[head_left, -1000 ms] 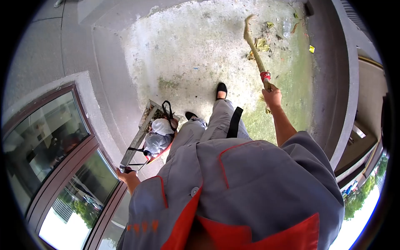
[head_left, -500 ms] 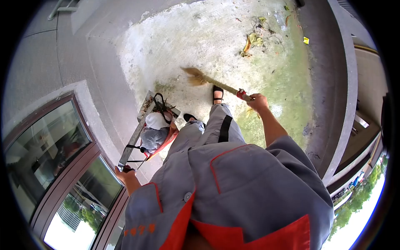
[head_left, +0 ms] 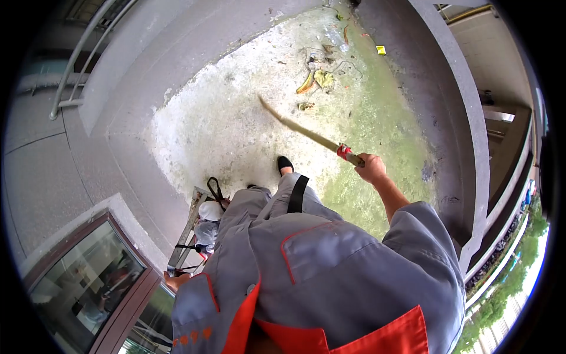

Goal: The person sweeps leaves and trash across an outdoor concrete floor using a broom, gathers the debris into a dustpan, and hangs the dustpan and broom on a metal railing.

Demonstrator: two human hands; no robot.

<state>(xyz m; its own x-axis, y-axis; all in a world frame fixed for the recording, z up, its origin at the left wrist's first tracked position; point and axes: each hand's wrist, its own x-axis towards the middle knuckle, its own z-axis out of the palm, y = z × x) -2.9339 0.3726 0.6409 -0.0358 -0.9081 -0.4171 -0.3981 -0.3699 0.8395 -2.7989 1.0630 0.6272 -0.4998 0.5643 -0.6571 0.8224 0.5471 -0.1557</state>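
One broom (head_left: 308, 134), one dustpan (head_left: 184, 239) and two bags (head_left: 210, 211) beside its handle. The tan broom, slightly curved with a red wrap (head_left: 344, 151), is gripped by the right hand (head_left: 372, 169) above the floor (head_left: 206, 135); the left hand (head_left: 175, 282) holds the dustpan's handle. The broom's bristles, fanned out earlier, now look narrow.

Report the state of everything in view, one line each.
Tan broom with red binding: held, tilted; floor contact unclear.
Right hand: closed around the broom.
Long grey metal pole: crossed by a black strap.
Left hand: at the pole's end, grip partly hidden.
White rounded bundle: beside the pole.
Green-stained concrete floor: littered.
Yellowed leaves: scattered on it.
Small yellow square scrap: lying loose.
Brown-framed glass window: reflective; open or shut, cannot tell.
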